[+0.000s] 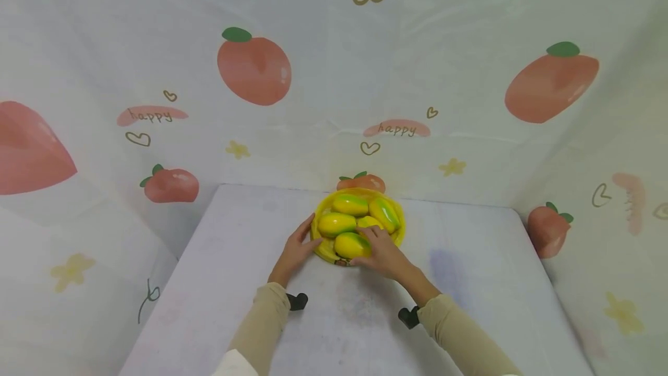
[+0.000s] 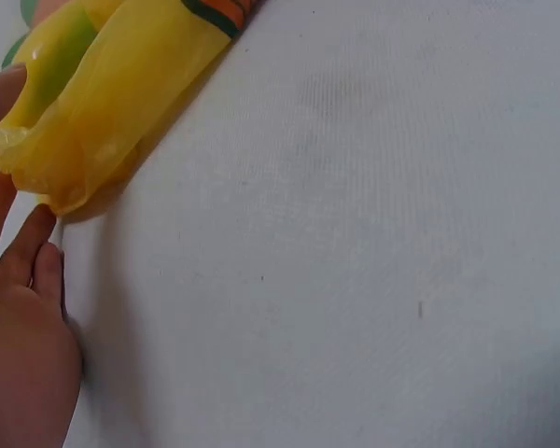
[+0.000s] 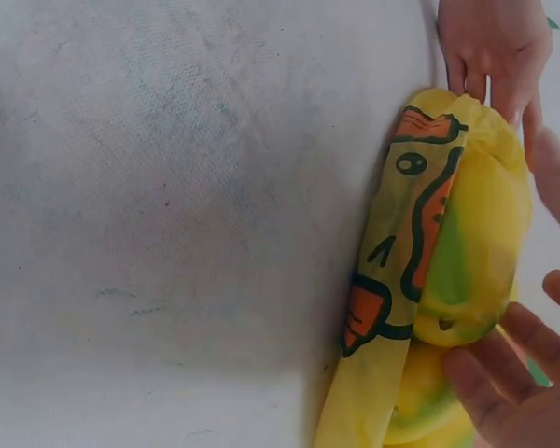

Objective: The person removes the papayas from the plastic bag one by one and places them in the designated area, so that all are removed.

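Observation:
A yellow plastic bag (image 1: 329,255) with its mouth folded down lies on the table, a cartoon print in orange and dark green (image 3: 439,215) along its near side. Several yellow-green mangoes (image 1: 350,205) fill it. At the left rim is my left hand (image 1: 297,251), its fingers extended against the outside of the bag and its thumb over the edge. My right hand (image 1: 385,254) reaches over the front right, fingers spread at the end of the nearest mango (image 3: 476,252) and partly covering the mangoes behind. The left wrist view shows fingertips touching the crumpled yellow rim.
The bag sits toward the back edge of a white-covered table (image 1: 209,306). A white cloth backdrop (image 1: 323,74) printed with peach-like fruit, flowers and hearts hangs behind and at both sides. Dark bands (image 1: 297,302) circle both wrists below beige sleeves.

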`<state>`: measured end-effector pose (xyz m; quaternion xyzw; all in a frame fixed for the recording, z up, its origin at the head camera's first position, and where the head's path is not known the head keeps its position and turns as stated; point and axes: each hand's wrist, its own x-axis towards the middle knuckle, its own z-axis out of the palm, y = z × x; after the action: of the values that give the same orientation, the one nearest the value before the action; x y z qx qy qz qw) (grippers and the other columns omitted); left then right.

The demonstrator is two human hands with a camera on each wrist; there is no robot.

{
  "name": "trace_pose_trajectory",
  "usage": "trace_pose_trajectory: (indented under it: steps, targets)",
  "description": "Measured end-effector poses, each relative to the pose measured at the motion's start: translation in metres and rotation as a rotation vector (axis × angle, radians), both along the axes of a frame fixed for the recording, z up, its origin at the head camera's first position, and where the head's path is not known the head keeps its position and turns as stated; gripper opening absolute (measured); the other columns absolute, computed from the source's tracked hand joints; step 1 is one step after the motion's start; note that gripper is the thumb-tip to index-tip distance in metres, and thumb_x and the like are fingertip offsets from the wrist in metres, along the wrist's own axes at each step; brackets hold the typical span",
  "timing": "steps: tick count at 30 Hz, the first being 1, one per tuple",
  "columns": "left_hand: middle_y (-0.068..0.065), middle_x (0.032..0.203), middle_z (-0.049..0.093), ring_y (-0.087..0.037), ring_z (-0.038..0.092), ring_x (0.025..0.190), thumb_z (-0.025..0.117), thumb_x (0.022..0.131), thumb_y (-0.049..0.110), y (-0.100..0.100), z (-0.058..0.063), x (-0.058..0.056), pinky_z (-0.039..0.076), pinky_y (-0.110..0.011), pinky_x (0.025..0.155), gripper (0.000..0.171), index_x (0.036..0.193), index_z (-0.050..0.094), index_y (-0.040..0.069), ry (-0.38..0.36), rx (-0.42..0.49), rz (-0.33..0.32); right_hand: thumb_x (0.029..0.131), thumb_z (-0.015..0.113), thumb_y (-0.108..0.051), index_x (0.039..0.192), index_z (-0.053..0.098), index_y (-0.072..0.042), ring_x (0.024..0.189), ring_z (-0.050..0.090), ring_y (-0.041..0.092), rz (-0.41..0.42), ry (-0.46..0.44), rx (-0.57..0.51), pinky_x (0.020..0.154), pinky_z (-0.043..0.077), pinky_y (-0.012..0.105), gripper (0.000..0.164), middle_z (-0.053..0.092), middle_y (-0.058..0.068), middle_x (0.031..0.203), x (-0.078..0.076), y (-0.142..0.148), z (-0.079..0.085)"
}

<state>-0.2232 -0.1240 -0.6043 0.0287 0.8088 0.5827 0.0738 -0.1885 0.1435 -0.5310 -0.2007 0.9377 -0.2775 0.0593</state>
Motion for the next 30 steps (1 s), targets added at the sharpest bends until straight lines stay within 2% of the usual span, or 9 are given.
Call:
trace_pose_trajectory:
  steps: [6,11,18,25,30]
  targets:
    - [0.002,0.166,0.036,-0.026,0.03,0.157,0.067,0.097,0.021,-0.005,-0.002,-0.001,0.022,-0.049,0.131,0.068,0.158,0.039,0.032,-0.006,0.065,-0.001,0.085,0.081,-0.039,0.148,0.049,-0.01,0.119,0.052,0.029,-0.003,-0.011,0.044,0.106,0.051,0.044,0.077,0.055,0.015,0.135,0.0,-0.002,-0.002]
    - [0.003,0.165,0.038,-0.024,0.031,0.156,0.069,0.095,0.019,-0.007,-0.003,-0.001,0.022,-0.048,0.131,0.069,0.157,0.041,0.031,-0.008,0.105,-0.003,0.085,0.081,-0.031,0.141,0.057,-0.01,0.117,0.054,0.03,0.003,0.005,0.047,0.104,0.052,0.045,0.064,0.058,0.014,0.131,-0.001,-0.001,-0.006]
    - [0.003,0.166,0.037,-0.025,0.028,0.157,0.068,0.096,0.015,-0.005,-0.002,0.001,0.021,-0.048,0.131,0.069,0.157,0.04,0.032,-0.031,0.084,0.0,0.086,0.081,-0.02,0.133,0.06,-0.009,0.109,0.054,0.028,0.009,0.016,0.037,0.095,0.051,0.043,0.053,0.062,0.013,0.127,-0.001,-0.002,-0.008]
    - [0.001,0.166,0.036,-0.026,0.028,0.157,0.067,0.094,0.011,-0.004,-0.005,0.001,0.02,-0.049,0.131,0.071,0.157,0.04,0.03,-0.027,0.089,0.008,0.083,0.084,-0.018,0.132,0.058,-0.009,0.11,0.054,0.029,0.002,-0.007,0.016,0.099,0.051,0.044,0.056,0.061,0.014,0.128,-0.002,-0.004,-0.009]
    - [0.006,0.166,0.037,-0.022,0.029,0.157,0.068,0.094,0.011,-0.005,-0.004,-0.001,0.021,-0.046,0.131,0.072,0.156,0.041,0.033,-0.047,0.084,0.017,0.083,0.084,-0.016,0.132,0.057,-0.008,0.109,0.054,0.028,0.0,0.006,0.028,0.098,0.052,0.043,0.056,0.061,0.014,0.127,-0.003,-0.006,-0.01]
